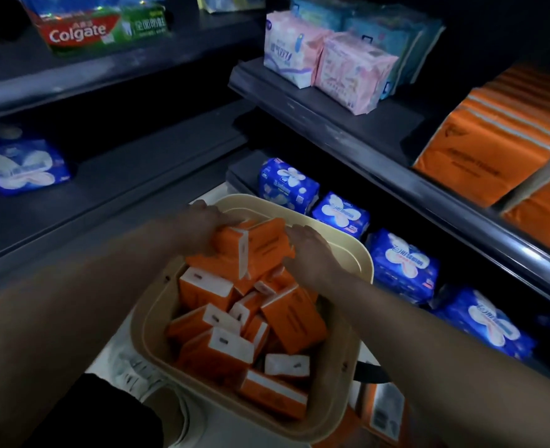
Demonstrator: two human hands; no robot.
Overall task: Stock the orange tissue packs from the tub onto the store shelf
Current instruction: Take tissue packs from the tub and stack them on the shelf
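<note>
Nearest you, the beige tub point(144, 321) sits on the floor, and the orange tissue packs point(293, 318) lie jumbled inside it at all angles, white ends showing. Both your forearms reach across the tub to its far end. There your left grip point(202, 227) is curled over the top and left side of a raised bundle of packs point(257, 244). Your right grip point(309, 250) lies against the bundle's right side. Blur hides whether its fingers curl round the bundle, so I cannot tell if it grasps or only presses. The bundle sits above the rest of the pile, within the tub's rim. Just beyond the tub, blue packets point(402, 270) line the lowest shelf. Above them, the store shelf point(380, 124) carries a row of orange packs point(486, 147) at its right end and pink packets point(354, 72) further left. Farthest off, upper left, is a Colgate box point(83, 30).
</note>
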